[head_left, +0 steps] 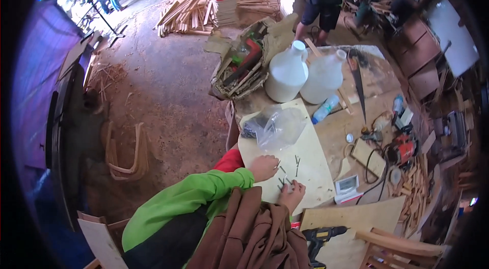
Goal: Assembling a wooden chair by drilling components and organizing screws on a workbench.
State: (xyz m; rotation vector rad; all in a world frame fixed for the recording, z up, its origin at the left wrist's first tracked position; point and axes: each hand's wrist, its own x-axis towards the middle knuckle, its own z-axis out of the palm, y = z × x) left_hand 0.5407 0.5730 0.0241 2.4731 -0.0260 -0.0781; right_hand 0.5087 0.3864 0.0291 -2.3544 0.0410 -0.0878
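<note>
Several thin dark screws (297, 165) lie loose on a pale flat board (317, 180). My left hand (264, 168), at the end of a bright green sleeve, rests over the board's left side. Its fingers are drawn together, with the tip of a screw (278, 164) at the fingertips. Nearer to me, my right hand (292, 197) reaches over the board, fingers apart and tips beside other screws (281, 182). Brown cloth hides its forearm. Beyond both hands, a clear plastic bag (279, 127) sits on the board, with dark small pieces (249, 130) at its left end.
Two white jugs (287, 73), a small bottle (326, 108) and a handsaw (358, 83) occupy the table's far part. A torn carton (224, 78) holds tools. Rightward are a red power tool (402, 150) and cable; a drill (321, 241) lies near me. A person (323, 2) stands beyond.
</note>
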